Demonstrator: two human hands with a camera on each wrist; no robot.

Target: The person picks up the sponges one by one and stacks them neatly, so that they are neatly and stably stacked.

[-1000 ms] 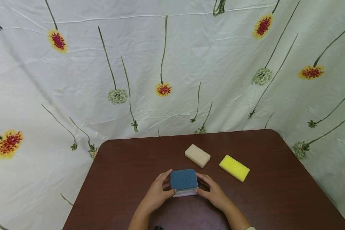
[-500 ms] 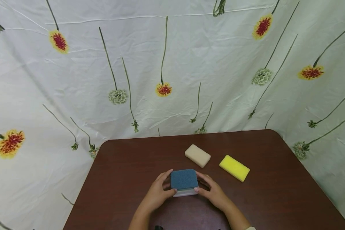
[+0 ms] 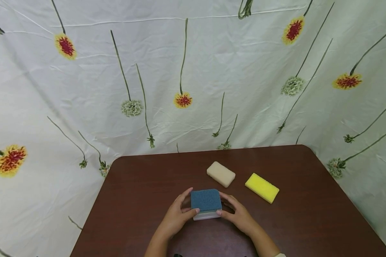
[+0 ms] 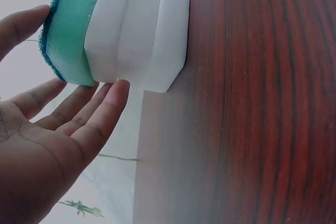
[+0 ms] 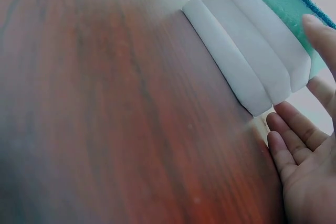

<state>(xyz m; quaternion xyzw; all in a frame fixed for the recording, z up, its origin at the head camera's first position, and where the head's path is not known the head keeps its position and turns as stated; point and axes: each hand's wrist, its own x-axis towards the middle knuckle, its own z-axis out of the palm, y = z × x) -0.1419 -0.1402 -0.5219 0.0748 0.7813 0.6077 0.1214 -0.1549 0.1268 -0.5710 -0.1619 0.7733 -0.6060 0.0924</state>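
Note:
On the table (image 3: 141,185) stands a stack: a green sponge with a blue scouring side (image 3: 206,200) lies on top of three white foam blocks (image 5: 247,45). My left hand (image 3: 175,216) holds the stack's left end, thumb at the near top corner and forefinger toward the far one. At the opposite end, my right hand (image 3: 239,216) grips the sponge likewise, its thumb at the near right corner. In the left wrist view, the lower fingertips (image 4: 118,93) are beside the white blocks' ends. Both wrist views show the layers roughly lined up; the stack's far side is hidden.
Behind the stack lies a cream sponge (image 3: 221,174). A yellow sponge (image 3: 262,188) rests to its right, at a slant. A white cloth with printed flowers (image 3: 161,71) hangs behind the table. A small dark object (image 3: 178,255) shows at the bottom edge.
My left thumb has shifted slightly right and up onto the sponge's corner, and the left forefinger has lifted a little. The right hand and the stack stay nearly still.

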